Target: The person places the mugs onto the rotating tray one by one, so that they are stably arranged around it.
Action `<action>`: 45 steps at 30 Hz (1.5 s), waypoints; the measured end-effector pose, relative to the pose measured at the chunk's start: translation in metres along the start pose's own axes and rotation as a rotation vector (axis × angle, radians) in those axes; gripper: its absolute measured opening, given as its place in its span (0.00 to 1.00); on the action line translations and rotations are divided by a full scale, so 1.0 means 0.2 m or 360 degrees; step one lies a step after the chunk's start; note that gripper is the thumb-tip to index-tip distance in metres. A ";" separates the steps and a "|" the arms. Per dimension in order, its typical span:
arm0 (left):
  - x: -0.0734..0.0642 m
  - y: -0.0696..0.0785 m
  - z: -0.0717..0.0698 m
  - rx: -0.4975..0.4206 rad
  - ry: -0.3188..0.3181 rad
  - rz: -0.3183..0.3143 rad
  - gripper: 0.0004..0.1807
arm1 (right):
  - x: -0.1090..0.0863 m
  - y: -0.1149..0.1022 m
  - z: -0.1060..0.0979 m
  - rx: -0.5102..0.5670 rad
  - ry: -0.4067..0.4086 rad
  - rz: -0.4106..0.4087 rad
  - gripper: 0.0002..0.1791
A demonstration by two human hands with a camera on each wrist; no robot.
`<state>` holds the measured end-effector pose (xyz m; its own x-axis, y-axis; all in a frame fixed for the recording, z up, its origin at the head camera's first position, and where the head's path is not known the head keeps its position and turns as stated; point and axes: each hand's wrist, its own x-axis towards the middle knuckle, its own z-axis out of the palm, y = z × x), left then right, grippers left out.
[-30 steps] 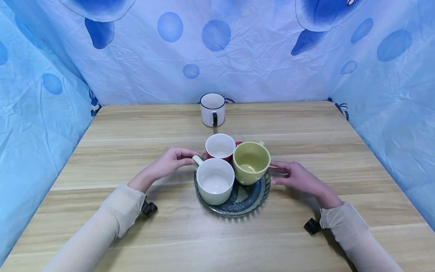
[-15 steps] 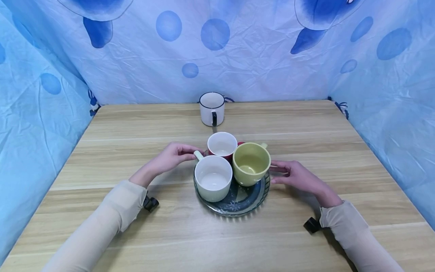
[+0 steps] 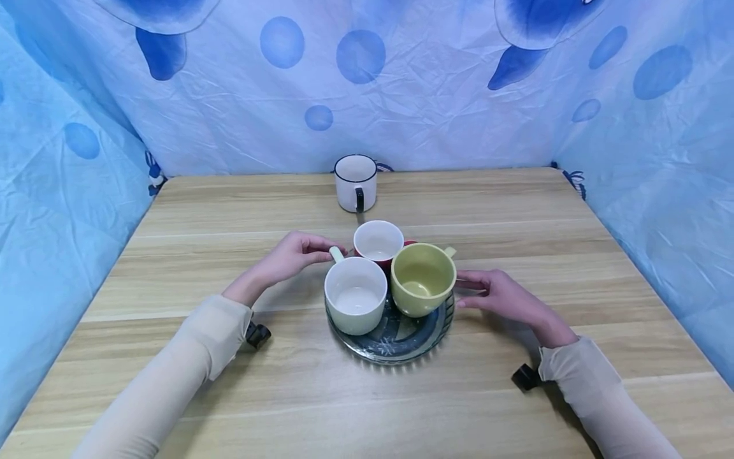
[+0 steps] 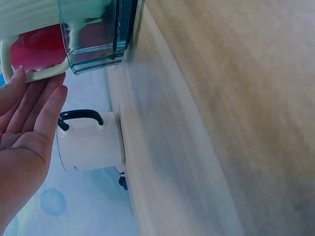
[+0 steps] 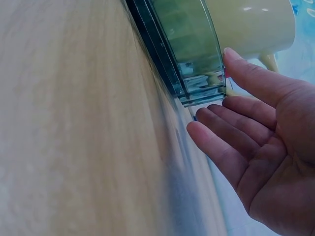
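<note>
Three mugs stand close together on a round ribbed-glass dish [image 3: 395, 347] with a dark blue base and snowflakes. The pale mug [image 3: 355, 296] is at front left. A red mug [image 3: 378, 239] with a white inside is behind it, and a yellow-green mug [image 3: 423, 277] is on the right. My left hand [image 3: 292, 256] pinches the pale mug's handle [image 4: 47, 73] between thumb and fingers, with the fingertips partly behind it. My right hand [image 3: 504, 296] is at the dish's right edge, fingers loosely extended; its thumb tip [image 5: 231, 53] lies against the glass rim.
A white enamel mug [image 3: 355, 183] with a black rim and handle stands behind the dish near the table's back edge. Blue patterned cloth [image 3: 436, 95] hangs around the back and sides of the wooden table [image 3: 229, 395].
The dish and its mugs have turned clockwise: the pale mug back and left, the red one right, the yellow-green one slightly forward. My left hand followed the handle; my right hand stayed almost still.
</note>
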<state>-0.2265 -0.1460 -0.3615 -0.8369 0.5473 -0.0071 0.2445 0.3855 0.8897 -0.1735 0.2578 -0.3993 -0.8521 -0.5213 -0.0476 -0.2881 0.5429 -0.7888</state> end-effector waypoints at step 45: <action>0.19 -0.01 -0.27 -0.0040 0.0359 -0.0157 0.18 | 0.01 0.01 0.02 0.0239 -0.0029 0.0023 0.30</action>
<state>-0.2847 -0.1659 -0.3391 -0.9450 0.3270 0.0053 0.1464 0.4087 0.9009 -0.1735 0.2556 -0.4022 -0.8473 -0.5267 -0.0692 -0.2063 0.4463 -0.8708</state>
